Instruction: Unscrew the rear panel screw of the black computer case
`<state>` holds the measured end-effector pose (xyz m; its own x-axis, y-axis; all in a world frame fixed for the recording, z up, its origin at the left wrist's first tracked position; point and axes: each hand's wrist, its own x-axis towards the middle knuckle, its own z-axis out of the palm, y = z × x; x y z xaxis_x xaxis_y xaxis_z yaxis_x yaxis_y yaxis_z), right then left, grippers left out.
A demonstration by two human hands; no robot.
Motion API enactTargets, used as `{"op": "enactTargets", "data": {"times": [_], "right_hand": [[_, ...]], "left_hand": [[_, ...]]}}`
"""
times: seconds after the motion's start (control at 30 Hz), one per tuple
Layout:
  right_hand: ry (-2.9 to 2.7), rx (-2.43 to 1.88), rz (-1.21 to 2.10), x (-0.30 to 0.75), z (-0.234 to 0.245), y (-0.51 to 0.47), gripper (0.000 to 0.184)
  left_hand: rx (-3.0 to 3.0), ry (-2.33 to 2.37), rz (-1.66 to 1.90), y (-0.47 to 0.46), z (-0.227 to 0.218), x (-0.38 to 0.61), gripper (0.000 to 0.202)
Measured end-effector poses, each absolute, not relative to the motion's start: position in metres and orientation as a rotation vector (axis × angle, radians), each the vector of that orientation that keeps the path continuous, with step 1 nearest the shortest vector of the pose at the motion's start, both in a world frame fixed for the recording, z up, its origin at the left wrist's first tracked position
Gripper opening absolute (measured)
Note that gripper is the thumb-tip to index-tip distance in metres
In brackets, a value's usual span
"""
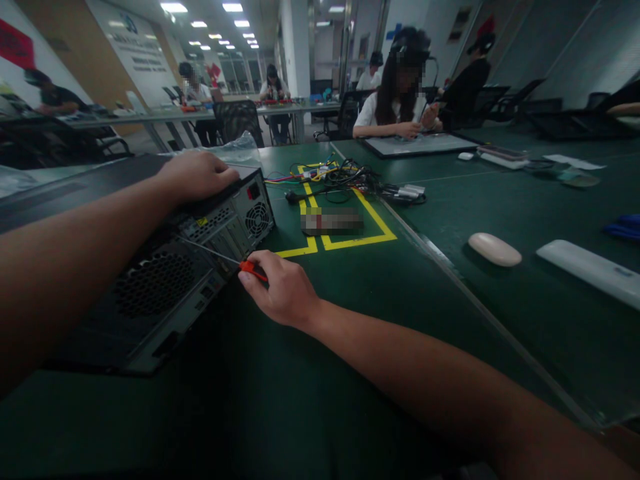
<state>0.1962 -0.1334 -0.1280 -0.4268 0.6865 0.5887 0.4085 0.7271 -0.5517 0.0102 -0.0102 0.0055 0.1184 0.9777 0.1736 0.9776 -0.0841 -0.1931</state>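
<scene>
A black and grey desktop computer case (220, 233) lies on the table at the left, its rear side with vents, slots and ports turned towards me. My left hand (197, 177) is pressed on its top near the edge, with the fingers closed and partly hidden. In my right hand (283, 287), just off the rear side, is a screwdriver (247, 267) with a red handle, pinched between thumb and fingers. Its thin metal shaft points left across the slot area. Whether the tip touches a screw is too dim to tell.
Beyond the case lie a tangle of cables (350, 177) and a blurred-out object (333, 221) by yellow tape lines (360, 242). A pale oval case (495, 249) and a long white object (590, 270) sit to the right. A co-worker (395, 100) sits across the table.
</scene>
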Motion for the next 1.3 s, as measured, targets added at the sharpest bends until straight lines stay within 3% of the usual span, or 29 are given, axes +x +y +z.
{"op": "enactTargets", "data": {"times": [0.63,0.9,1.3], "right_hand": [[-2.077,-0.788,0.445,0.1963,-0.1289,-0.1322,0.037],[-2.099,-0.785,0.415,0.1967,-0.1286,-0.1322,0.024],[-2.092,-0.795,0.415,0.1962,-0.1289,-0.1321,0.023]], "left_hand": [[-2.144,-1.961,-0.037,-0.0100,0.0050,0.0094,0.067],[-2.149,-1.943,-0.028,-0.0087,0.0050,0.0088,0.067],[-2.147,-1.948,-0.035,-0.0066,0.0040,0.0069,0.067]]}}
